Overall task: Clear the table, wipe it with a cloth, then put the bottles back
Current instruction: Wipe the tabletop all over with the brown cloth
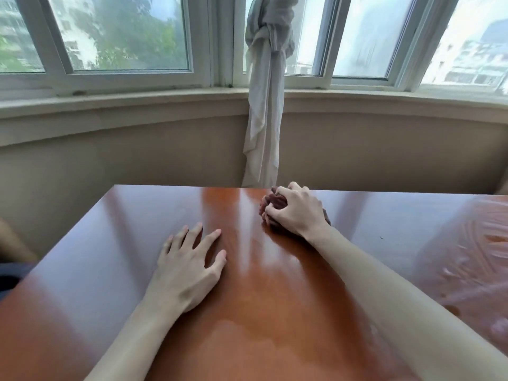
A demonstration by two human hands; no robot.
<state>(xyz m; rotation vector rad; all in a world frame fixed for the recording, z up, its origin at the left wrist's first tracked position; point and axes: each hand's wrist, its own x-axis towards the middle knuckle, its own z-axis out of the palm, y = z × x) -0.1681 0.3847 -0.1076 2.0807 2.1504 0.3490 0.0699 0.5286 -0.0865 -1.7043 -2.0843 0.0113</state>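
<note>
Head view shows wiping under way: the right hand [295, 213] clutches a bunched cloth [270, 206] near the table's [115, 243] far edge, left hand [187, 266] flat, fingers spread; next, probably sweep toward unwiped areas.

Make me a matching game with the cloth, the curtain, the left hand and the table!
Things:
1. cloth
2. curtain
3. left hand
4. table

States:
A. tied in a knot, hanging by the window
B. shiny, reddish-brown, with wet streaks at the right
C. bunched up and gripped by the right hand
D. resting on the tabletop with fingers spread

Pairs: 1-C, 2-A, 3-D, 4-B
</note>
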